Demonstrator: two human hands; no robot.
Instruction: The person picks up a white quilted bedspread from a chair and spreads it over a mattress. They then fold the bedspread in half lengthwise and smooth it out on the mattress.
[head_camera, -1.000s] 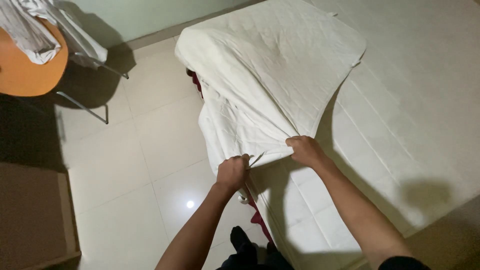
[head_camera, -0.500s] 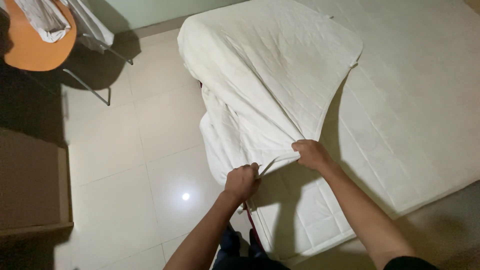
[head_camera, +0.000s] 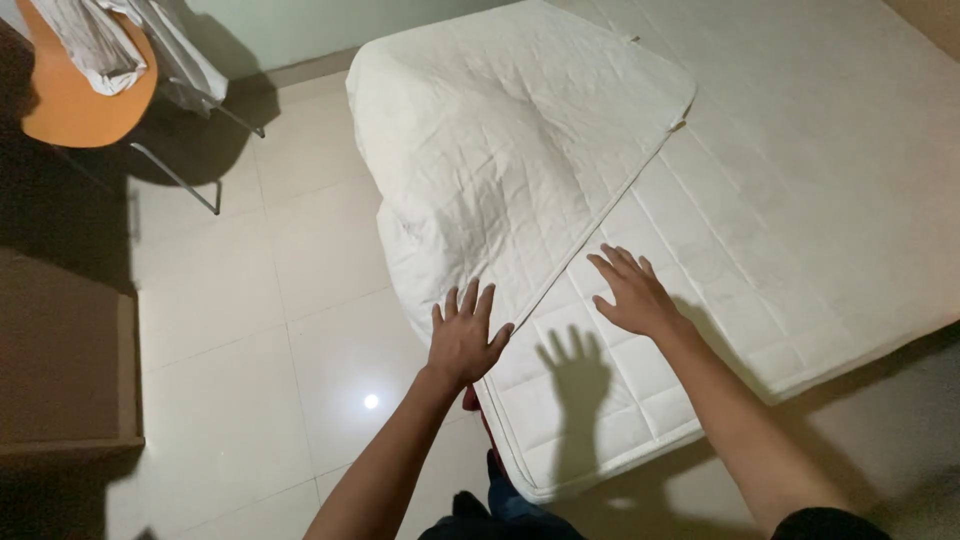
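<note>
Both hands now off the white cover.

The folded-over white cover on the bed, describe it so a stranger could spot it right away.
Start at the big white mattress. On its corner nearest the tiled floor lies the cover, draped over the edge. Unlike the grid-quilted mattress, it is wrinkled, with a straight diagonal hem.

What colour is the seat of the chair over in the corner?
Orange; the chair seat shows best in the head view, with pale cloth draped over it.
</note>
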